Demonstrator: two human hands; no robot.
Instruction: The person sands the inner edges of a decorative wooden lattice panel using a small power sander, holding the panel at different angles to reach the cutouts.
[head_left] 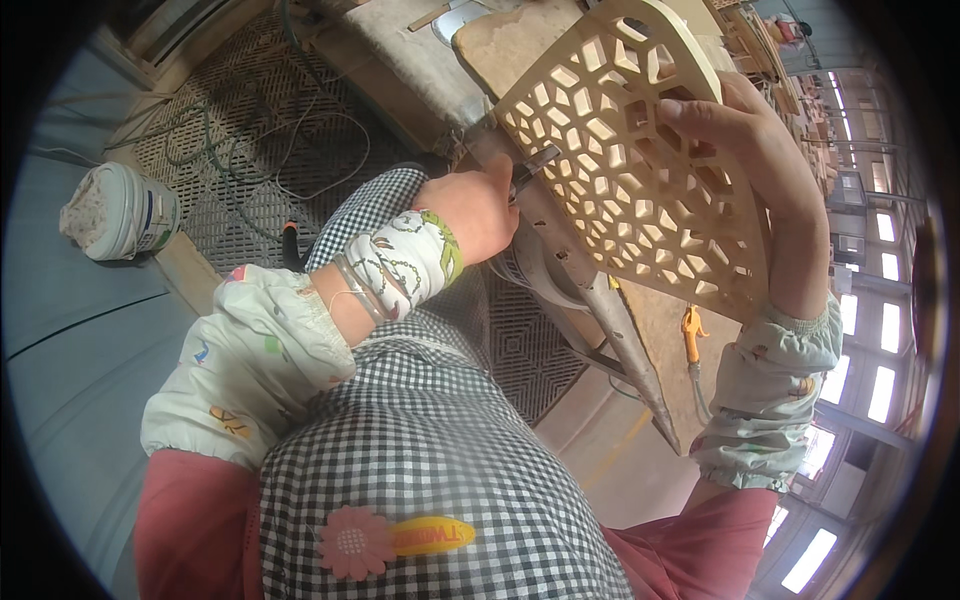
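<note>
My right hand (pixel 745 145) grips the upper right edge of a pale wooden panel (pixel 640 150) pierced by many irregular polygon holes. Its thumb lies over the face, and most of the other fingers are hidden behind. The panel stands tilted above the bench edge. At its left edge, my left hand (pixel 478 208) is closed around a small dark tool with a metal tip (pixel 540 160). The tip reaches close to the panel's smaller holes; whether it touches the wood I cannot tell. A cloth with a leaf print wraps my left wrist.
An orange air blow gun (pixel 691 335) with a hose lies on the workbench (pixel 650 330) below the panel. Left, a white bucket (pixel 125 215) stands near slatted floor mats (pixel 230 160) crossed by green hoses. An orange-and-black handle (pixel 290 240) shows beside my apron. Stacked wood lines the far right.
</note>
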